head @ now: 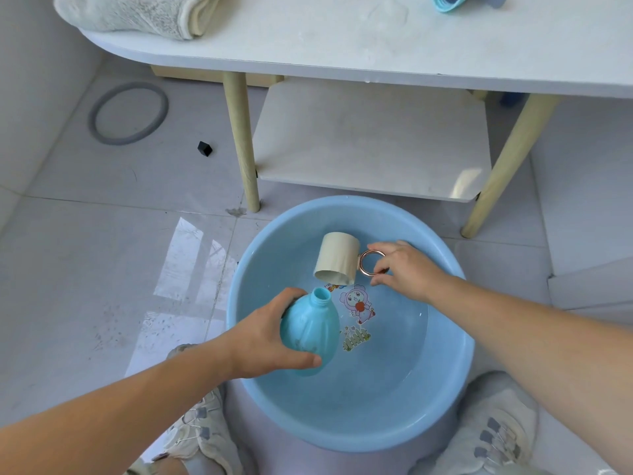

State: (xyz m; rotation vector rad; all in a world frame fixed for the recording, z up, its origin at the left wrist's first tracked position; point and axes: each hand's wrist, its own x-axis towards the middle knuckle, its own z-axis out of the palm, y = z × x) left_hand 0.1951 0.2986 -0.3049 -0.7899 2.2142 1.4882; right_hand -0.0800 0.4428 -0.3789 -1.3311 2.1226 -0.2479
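From the head camera I looked down into a round blue basin point(346, 409) on a tiled floor point(102, 269). The left hand point(263, 337) gripped a turquoise plastic bottle point(310, 332), fingers and thumb curled round its body. The bottle was uncapped and tilted, with its neck pointing up and away, above the basin's left side. The right hand point(407, 269) pinched the copper ring handle point(371, 264) of a beige cup point(337, 258) between thumb and fingertips. The cup hung tipped, mouth down, just above the bottle's neck and apart from it.

On the basin's bottom I saw a cartoon sticker point(358, 301) and a fence sticker point(356, 337). Any lettering there was too small to read.

The basin's far rim lay near the legs of a white bench point(342, 39) with a lower shelf point(370, 138). A folded towel point(137, 12) lay at the bench's left end. Open tiles stretched left of the basin, holding a grey ring point(128, 113) and a small black block point(205, 148). A shoe point(496, 430) sat beside the near rim.
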